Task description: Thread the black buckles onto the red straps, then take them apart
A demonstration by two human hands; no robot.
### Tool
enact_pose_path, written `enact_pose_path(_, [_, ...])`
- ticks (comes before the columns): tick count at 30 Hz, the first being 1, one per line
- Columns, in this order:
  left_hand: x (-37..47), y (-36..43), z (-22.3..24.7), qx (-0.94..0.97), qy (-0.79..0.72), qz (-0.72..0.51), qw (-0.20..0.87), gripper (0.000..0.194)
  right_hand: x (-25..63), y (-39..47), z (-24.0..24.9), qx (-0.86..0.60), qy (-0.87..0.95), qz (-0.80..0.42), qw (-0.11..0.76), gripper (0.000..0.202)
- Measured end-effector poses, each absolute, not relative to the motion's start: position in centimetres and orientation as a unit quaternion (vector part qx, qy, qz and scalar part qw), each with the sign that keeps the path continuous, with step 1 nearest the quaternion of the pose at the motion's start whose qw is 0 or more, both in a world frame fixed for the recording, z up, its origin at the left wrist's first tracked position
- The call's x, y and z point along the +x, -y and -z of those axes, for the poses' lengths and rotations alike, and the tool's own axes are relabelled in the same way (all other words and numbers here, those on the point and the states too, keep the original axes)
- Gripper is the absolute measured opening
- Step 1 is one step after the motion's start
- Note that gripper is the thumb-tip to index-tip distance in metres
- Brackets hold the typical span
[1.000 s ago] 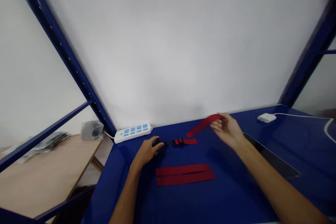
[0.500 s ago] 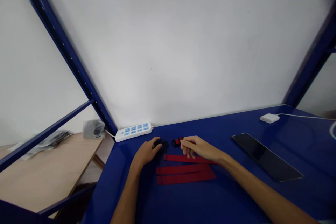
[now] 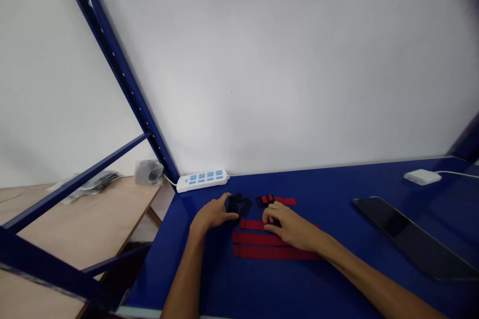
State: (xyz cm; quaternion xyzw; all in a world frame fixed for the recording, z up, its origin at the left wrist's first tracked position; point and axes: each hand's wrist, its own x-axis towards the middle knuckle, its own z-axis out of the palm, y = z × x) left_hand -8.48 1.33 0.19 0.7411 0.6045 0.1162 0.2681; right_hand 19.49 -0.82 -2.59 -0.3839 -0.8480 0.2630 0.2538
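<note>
Beside several black buckles (image 3: pixel 239 204) on the blue table, my left hand (image 3: pixel 215 212) rests with thumb and fingers apart. My right hand (image 3: pixel 286 222) hovers over or touches the upper red strap (image 3: pixel 251 224), its fingers curled; whether they pinch anything is too small to tell. Just beyond it lies a short red strap (image 3: pixel 287 201) threaded through a black buckle (image 3: pixel 259 202). Nearer to me, more red straps (image 3: pixel 254 245) lie flat side by side, their right ends partly under my right forearm.
A white power strip (image 3: pixel 202 180) lies by the wall at the back left. To the right are a dark tablet-like slab (image 3: pixel 411 237) and a white charger (image 3: pixel 422 176) with its cable. Beyond the blue frame, a wooden table (image 3: pixel 41 224) holds plastic bags (image 3: pixel 148 173).
The view has swung right. My left hand has opened around the black buckles. My right hand has moved off the buckled red strap, toward me, over the flat straps.
</note>
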Motion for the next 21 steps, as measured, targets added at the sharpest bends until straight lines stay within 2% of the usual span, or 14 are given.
enact_pose_path(8, [-7.2,-1.2,-0.2,0.74,-0.635,-0.102,0.197,0.072,18.1,1.4,2.8,-0.37,0.85,-0.255,0.276,0.016])
enact_pose_path(15, [-7.3,-1.3,0.0,0.747,-0.629,-0.114,0.183,0.061,21.3,-1.5,1.6,-0.457,0.785,-0.147,0.392,0.027])
enact_pose_path(17, [-7.3,-1.4,0.0,0.75,-0.627,-0.123,0.171,0.059,22.5,-2.4,2.1,-0.465,0.792,-0.126,0.374,0.027])
enact_pose_path(21, [-6.7,-1.7,0.2,0.771,-0.597,-0.185,0.123,0.053,22.9,-3.1,3.9,-0.467,0.828,-0.125,0.286,0.051])
